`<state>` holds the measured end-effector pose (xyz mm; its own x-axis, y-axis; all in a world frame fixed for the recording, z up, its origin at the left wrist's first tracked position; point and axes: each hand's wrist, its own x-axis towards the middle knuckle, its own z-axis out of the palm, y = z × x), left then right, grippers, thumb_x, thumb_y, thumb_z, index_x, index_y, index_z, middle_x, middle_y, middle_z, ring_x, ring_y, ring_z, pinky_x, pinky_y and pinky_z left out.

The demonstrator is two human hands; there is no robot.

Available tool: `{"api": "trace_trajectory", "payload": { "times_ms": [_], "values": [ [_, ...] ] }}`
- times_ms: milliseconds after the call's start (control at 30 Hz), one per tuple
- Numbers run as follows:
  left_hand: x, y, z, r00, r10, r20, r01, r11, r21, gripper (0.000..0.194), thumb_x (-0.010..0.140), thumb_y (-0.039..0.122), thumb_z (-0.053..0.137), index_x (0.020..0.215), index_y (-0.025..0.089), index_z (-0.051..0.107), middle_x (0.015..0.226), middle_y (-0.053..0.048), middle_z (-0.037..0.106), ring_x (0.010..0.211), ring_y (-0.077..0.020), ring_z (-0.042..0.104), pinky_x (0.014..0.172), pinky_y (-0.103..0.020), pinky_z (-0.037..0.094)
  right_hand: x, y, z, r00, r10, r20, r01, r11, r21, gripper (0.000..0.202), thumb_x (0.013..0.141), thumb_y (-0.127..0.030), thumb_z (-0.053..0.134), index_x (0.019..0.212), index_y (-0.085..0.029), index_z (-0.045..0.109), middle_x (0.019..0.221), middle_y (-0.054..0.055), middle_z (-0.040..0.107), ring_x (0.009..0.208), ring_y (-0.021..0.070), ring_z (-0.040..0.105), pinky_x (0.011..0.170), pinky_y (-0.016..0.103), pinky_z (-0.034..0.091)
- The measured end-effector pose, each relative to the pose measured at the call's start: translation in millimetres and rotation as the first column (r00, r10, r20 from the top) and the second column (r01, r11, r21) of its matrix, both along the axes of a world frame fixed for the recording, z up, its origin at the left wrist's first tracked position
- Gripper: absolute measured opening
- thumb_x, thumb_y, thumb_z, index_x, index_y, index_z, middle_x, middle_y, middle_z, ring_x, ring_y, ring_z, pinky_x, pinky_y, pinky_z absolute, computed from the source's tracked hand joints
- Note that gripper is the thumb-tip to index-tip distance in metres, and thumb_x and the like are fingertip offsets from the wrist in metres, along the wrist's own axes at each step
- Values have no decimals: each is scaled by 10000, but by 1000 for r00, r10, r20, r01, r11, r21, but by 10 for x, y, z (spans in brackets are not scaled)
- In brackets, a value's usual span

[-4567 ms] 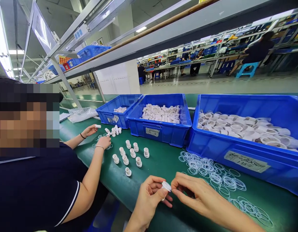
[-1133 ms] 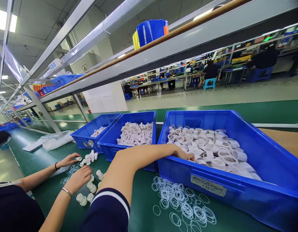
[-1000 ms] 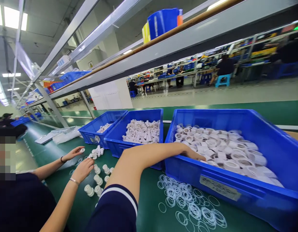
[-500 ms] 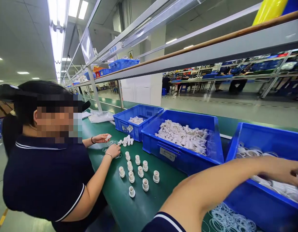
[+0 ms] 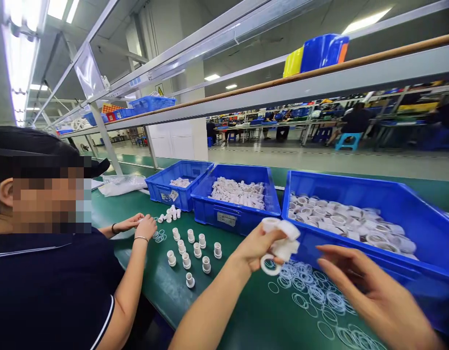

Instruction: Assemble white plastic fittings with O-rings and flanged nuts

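Observation:
My left hand (image 5: 254, 250) is closed around several white plastic ring-shaped fittings (image 5: 285, 240), bunched together in front of the blue bins. My right hand (image 5: 377, 296), slightly blurred, is held to the right with its fingers apart and nothing in them. Beneath and between my hands, thin pale rubber rings (image 5: 315, 287) lie in a loose heap on the green table (image 5: 242, 316). Beyond my right hand stands a blue bin (image 5: 359, 260) with many white ring fittings (image 5: 336, 218).
Two more blue bins (image 5: 226, 218) (image 5: 169, 197) with white parts stand to the left. Several upright white fittings (image 5: 197, 250) stand on the table. At left a co-worker (image 5: 45, 291) handles a small white part. A shelf rail (image 5: 268, 92) runs overhead.
My left arm has drawn back from the right-hand bin, and that hand is over the table with white ring fittings. My right hand has come into view. The camera has turned right.

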<state>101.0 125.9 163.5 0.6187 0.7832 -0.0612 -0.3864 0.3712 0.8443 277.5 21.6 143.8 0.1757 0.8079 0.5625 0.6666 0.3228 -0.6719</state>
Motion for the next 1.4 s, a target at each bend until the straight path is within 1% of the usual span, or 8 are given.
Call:
{"api": "trace_trajectory", "payload": {
  "times_ms": [167,400,467,600,833,1067,1267,1400],
  "values": [
    [-771,-624,-642,1000,9,7,-8,980,-199,700,544,570,887,998,203,501,676,30,552,442,-53,421,322,-134,257,-824,-26,-99,948,312,70,-298,941,-158,356,953,-598,579,1127,-297,654,1061,67,632,782,203,616,611,299,544],
    [-1329,-1074,-1175,990,89,108,-52,951,-306,629,669,455,878,1136,191,549,912,-10,543,552,-37,480,343,-135,236,-1427,-206,-208,766,634,-105,-614,673,-412,325,1033,-504,505,875,-264,657,1203,34,588,1117,216,577,962,310,487],
    [-1463,-1126,-1338,986,119,121,-75,945,-317,628,680,498,866,1132,193,553,883,-1,528,545,-41,478,338,-142,234,-1486,-149,-201,767,632,-113,-615,673,-411,331,1031,-501,506,853,-251,631,1230,37,584,1148,221,564,978,313,477],
    [-1682,-1269,-1585,964,134,229,-39,925,-378,536,699,481,857,1082,245,566,920,18,511,599,-60,520,339,-142,232,-1588,230,-294,853,522,9,-491,808,-327,233,1021,-467,502,995,-246,572,1177,62,596,1062,227,580,921,354,489],
    [-1759,-1497,-1647,922,200,331,-94,946,-312,455,695,504,858,974,215,644,847,-5,556,668,-72,528,547,-170,374,-1999,850,-675,738,586,335,-436,793,-426,274,942,-241,541,1205,-214,469,1132,85,605,996,241,596,874,397,499],
    [-1798,-1462,-1624,915,220,337,-107,940,-323,496,684,620,812,968,240,668,843,-5,549,651,-79,475,536,-173,345,-1677,589,-874,698,626,348,-411,748,-521,274,870,-202,606,1125,-228,509,1095,72,644,950,245,624,832,391,518],
    [-1643,-1476,-1600,959,87,269,-17,968,-252,558,734,665,750,1029,201,655,888,-39,587,685,-93,513,575,-193,360,-1272,47,-449,775,592,220,-398,729,-557,294,1001,-476,513,1222,-294,583,1196,61,618,1065,259,615,903,411,521],
    [-1503,-1477,-1628,989,7,150,17,988,-156,711,682,766,723,934,103,677,819,-76,605,653,-102,548,597,-212,377,-1368,-230,-71,687,725,47,-577,584,-571,215,1052,-452,458,1128,-338,624,1187,12,611,1037,198,614,905,312,510]
  ]
}}
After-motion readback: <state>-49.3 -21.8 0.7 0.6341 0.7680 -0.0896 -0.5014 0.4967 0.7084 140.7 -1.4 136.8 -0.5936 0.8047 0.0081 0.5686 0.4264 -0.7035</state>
